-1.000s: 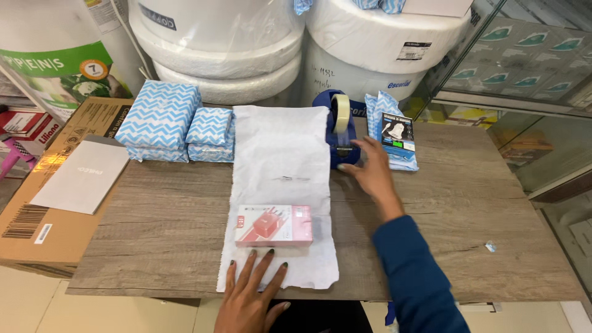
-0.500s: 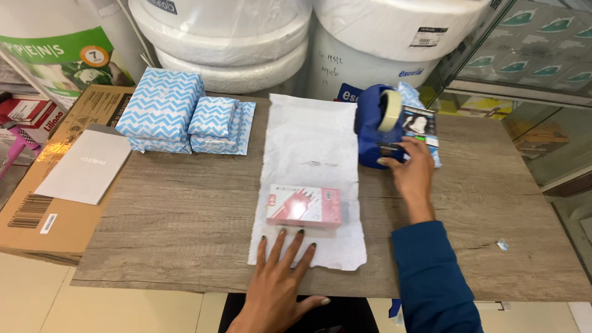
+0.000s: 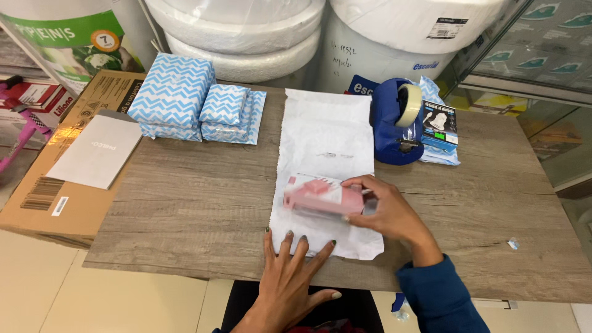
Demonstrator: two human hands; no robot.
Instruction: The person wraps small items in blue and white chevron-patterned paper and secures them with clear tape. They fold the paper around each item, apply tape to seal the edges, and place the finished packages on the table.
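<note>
Since half a second ago the right hand [image 3: 385,213] has left the blue tape dispenser [image 3: 394,123] and come down onto the pink box [image 3: 324,196], its fingers now curled over the box's right end and gripping it; the box lies on the white mailer bag [image 3: 320,139], near the worktop's [image 3: 197,203] front edge, slightly tilted; the left hand [image 3: 293,271] lies flat and open, fingers spread, pressing the bag's near end at the front edge, holding nothing; the dispenser stands toward the back edge, just right of the bag, with a small carded item [image 3: 439,126] beside it; chevron-patterned blue parcels [image 3: 194,98] sit at the back left corner; a cardboard box [image 3: 55,166] abuts the left edge; large white rolls [image 3: 246,28] crowd behind.
</note>
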